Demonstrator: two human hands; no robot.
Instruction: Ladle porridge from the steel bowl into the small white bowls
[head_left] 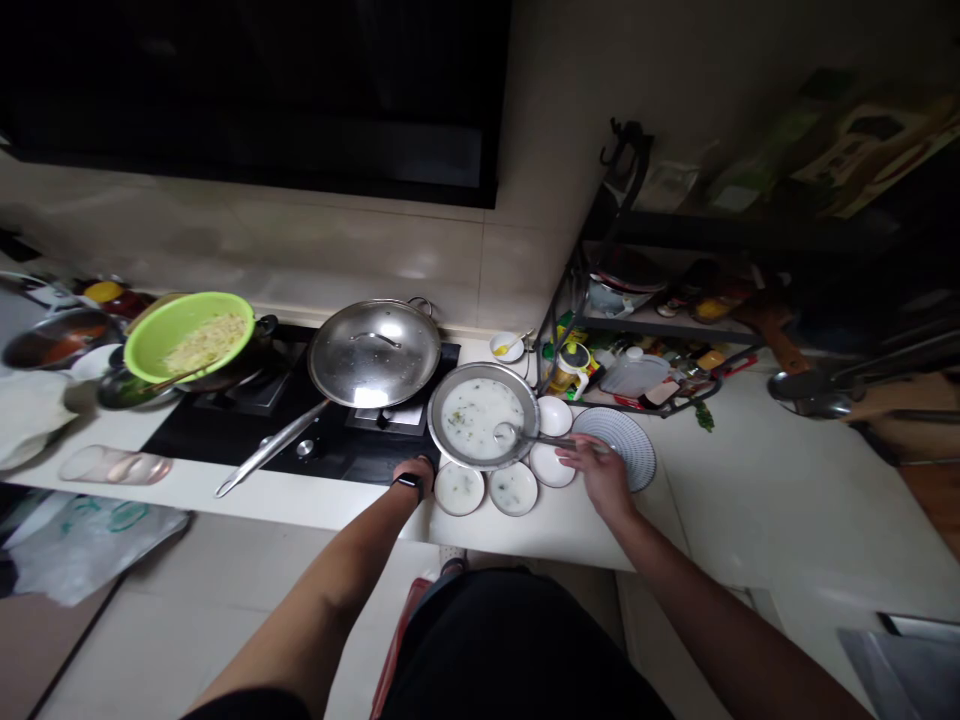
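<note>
While in the right hand [596, 475], ladle [536, 438] angled left into soup [480, 418]

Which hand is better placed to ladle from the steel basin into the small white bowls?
Right, likely: the right hand grips the ladle, resting in the steel basin, and is next to the small white bowls. The left hand is only at the basin's rim.

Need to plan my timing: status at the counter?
Right hand on ladle, bowl in steel pan of white soup. Left hand at pan's rim. Small filled bowls alongside, striped plate by right hand.
</note>
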